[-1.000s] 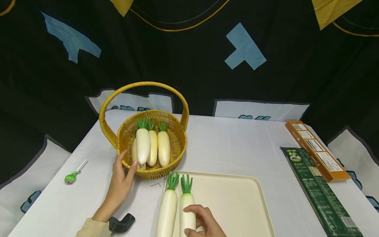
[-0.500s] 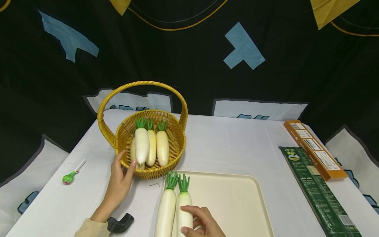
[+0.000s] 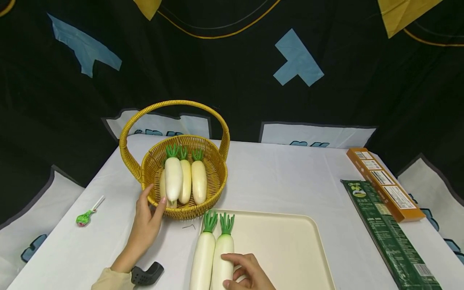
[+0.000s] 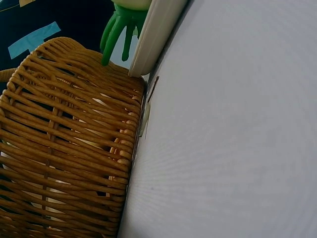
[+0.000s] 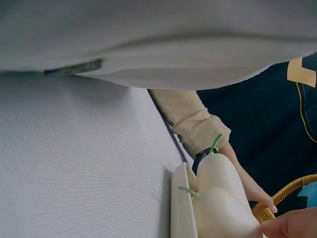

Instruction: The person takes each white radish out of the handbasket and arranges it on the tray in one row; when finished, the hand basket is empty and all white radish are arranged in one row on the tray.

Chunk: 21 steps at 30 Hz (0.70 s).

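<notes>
Between the hands (image 3: 143,225) (image 3: 250,274) lie two white radishes (image 3: 203,257) (image 3: 220,246).

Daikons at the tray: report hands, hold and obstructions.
Left hand touching wicker basket at near-left rim. Right hand pinching right daikon, tray's left side. Possible obstruction: left daikon, close alongside.

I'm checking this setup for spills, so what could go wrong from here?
The white radish in the basket lies partly over another, so a jolt might roll it. The right hand holds a long radish close beside its neighbour near the left edge of the tray; moving it could nudge that neighbour.
</notes>
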{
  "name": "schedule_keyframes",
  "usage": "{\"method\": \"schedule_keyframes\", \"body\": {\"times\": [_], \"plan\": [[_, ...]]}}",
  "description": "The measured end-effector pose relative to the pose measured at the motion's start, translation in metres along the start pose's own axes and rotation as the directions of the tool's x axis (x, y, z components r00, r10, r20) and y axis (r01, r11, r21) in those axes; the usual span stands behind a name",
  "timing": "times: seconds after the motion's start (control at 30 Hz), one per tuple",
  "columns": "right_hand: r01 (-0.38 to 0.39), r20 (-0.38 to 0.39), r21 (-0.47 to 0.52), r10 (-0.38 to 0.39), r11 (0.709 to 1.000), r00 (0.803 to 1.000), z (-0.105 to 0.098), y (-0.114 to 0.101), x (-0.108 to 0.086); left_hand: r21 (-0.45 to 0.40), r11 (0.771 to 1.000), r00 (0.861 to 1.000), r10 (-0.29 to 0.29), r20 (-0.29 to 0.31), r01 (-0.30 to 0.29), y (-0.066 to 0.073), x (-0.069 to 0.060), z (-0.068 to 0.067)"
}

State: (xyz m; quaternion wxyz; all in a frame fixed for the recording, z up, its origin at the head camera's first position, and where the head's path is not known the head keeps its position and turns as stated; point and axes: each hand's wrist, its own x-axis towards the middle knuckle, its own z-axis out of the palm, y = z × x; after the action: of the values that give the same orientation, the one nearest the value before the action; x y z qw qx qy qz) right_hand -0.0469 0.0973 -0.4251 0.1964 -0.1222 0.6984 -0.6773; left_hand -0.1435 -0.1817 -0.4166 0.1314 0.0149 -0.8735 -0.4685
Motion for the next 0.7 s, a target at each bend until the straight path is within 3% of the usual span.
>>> {"method": "schedule_keyframes", "body": {"times": [0.2,0.53,0.7], "plan": [[0.021,0.021,-0.005,-0.021,1.0,1.0,-0.001,0.002,0.0,0.004,1.0,1.0,0.0,-0.002,0.0,0.0,0.0,0.0],[0.025,-0.036,-0.064,-0.027,0.998,0.999,-0.006,0.0,0.001,0.001,1.0,1.0,0.002,0.009,-0.002,0.001,-0.001,-0.001],[-0.01,-0.036,-0.073,0.007,0.997,0.999,-0.011,-0.004,0.003,0.005,1.0,1.0,-0.003,0.008,0.003,0.001,-0.001,-0.001]]}}
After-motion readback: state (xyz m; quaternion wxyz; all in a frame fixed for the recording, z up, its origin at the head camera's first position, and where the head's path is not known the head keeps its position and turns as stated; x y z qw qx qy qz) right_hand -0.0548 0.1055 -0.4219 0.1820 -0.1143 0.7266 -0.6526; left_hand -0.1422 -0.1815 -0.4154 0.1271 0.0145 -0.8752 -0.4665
